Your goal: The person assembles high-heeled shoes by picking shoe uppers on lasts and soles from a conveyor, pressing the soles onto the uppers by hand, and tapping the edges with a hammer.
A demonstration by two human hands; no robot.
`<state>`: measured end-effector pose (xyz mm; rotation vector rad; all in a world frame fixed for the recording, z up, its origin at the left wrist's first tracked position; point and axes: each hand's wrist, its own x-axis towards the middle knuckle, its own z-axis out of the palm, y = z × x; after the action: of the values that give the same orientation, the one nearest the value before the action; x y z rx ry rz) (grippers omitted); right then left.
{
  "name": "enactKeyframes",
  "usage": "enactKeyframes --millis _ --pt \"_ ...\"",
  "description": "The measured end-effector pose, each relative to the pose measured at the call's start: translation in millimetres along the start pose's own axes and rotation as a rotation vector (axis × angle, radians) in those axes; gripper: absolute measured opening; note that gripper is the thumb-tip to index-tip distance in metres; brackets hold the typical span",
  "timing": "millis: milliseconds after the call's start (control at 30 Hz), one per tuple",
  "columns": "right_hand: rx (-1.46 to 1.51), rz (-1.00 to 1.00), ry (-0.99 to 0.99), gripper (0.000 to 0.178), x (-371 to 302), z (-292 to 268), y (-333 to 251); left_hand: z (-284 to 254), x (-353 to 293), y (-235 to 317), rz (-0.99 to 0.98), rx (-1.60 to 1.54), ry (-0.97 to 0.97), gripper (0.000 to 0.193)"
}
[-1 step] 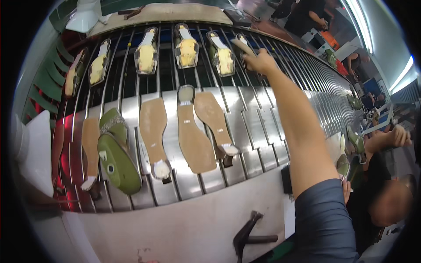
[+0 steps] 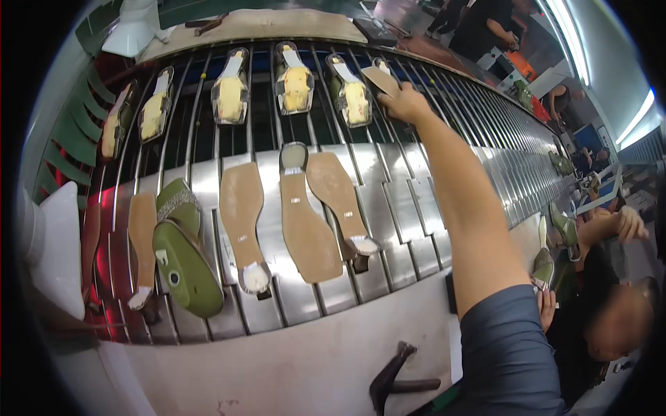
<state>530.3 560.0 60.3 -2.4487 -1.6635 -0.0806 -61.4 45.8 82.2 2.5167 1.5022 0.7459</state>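
Observation:
My right arm reaches to the far side of a roller conveyor [image 2: 192,118]. My right hand [image 2: 408,104] is closed on the near end of a tan shoe sole [image 2: 381,81], its flat face tilted toward me. Under and behind the sole, a shoe upper [image 2: 383,64] on a last is partly hidden. Just left of my hand lies another lasted upper [image 2: 354,102] with a yellowish bottom, in a row with several more. Tan soles with heels [image 2: 309,229] lie on the nearer metal slats, beside a green last [image 2: 185,267]. My left hand is out of view.
A hammer [image 2: 397,380] lies on the pale near ledge [image 2: 277,374]. White plastic housings [image 2: 57,249] stand at the left. A co-worker's hand [image 2: 547,306] touches a green shoe [image 2: 543,267] at the right. More people work farther back.
The sole in my right hand has turned, from nearly edge-on to showing more of its flat face. My hand has shifted slightly left and the whole view has moved a little.

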Motion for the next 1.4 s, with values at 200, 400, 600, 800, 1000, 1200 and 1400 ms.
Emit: enactKeyframes --millis 200,400,600,800,1000,1200,1400 --pt "-0.016 0.084 -0.07 0.084 -58 -11 -66 -17 -13 1 -0.027 0.03 -0.033 0.033" --pt "0.018 0.116 -0.033 0.077 -136 -99 -62 -12 -6 0 0.018 -0.007 0.064 0.035" --pt "1.034 0.116 -0.207 0.052 -297 -180 -117 -21 -5 4 -0.071 -0.342 0.134 0.057" --pt "1.545 -0.024 -0.957 0.06 -565 -181 -169 -27 16 14 0.321 0.226 0.401 0.056" --pt "1.632 -0.064 -1.074 0.06 -646 -132 -187 -59 -14 -27 0.268 0.18 0.427 0.046" --pt "1.515 0.049 -0.531 0.036 -583 -83 -161 -54 -35 -31 -0.344 -1.267 0.439 0.041" --pt "0.934 -0.143 -0.289 0.047 -579 -117 -186 -19 -76 -36 -0.509 -1.295 0.352 0.045"
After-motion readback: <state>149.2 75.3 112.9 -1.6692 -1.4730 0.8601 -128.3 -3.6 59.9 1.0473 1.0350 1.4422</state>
